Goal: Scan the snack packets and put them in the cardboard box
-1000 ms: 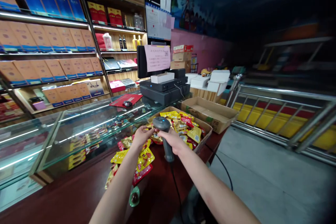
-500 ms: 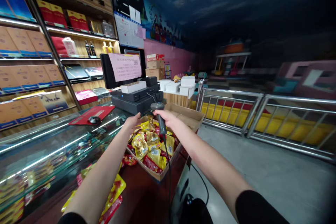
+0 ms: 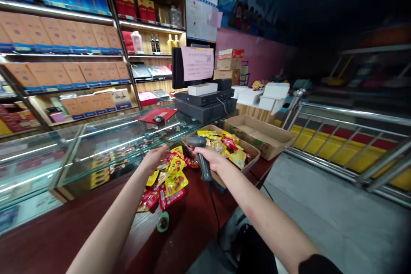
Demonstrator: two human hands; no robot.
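My right hand (image 3: 209,157) is wrapped round the handle of a dark barcode scanner (image 3: 204,167), whose cable hangs down past the counter edge. My left hand (image 3: 156,156) hovers at the back of a pile of red and yellow snack packets (image 3: 175,180) on the dark red counter (image 3: 189,231); its fingers are partly blurred, and whether they hold anything is unclear. Behind the scanner, a cardboard box (image 3: 255,159) holds more gold, red and yellow packets (image 3: 237,158). A small green-edged packet (image 3: 163,221) lies in front of the pile.
An open cardboard tray (image 3: 261,137) sits behind the filled box. The glass display counter (image 3: 105,150) runs along the left. Further back are a monitor (image 3: 178,68), a black cash drawer (image 3: 205,109) and a mouse (image 3: 158,119). A metal railing (image 3: 349,113) stands at the right.
The view has turned left. My hands and the scanner have moved from over the filled box to its left, where the loose packets lie, and more of the pile shows.
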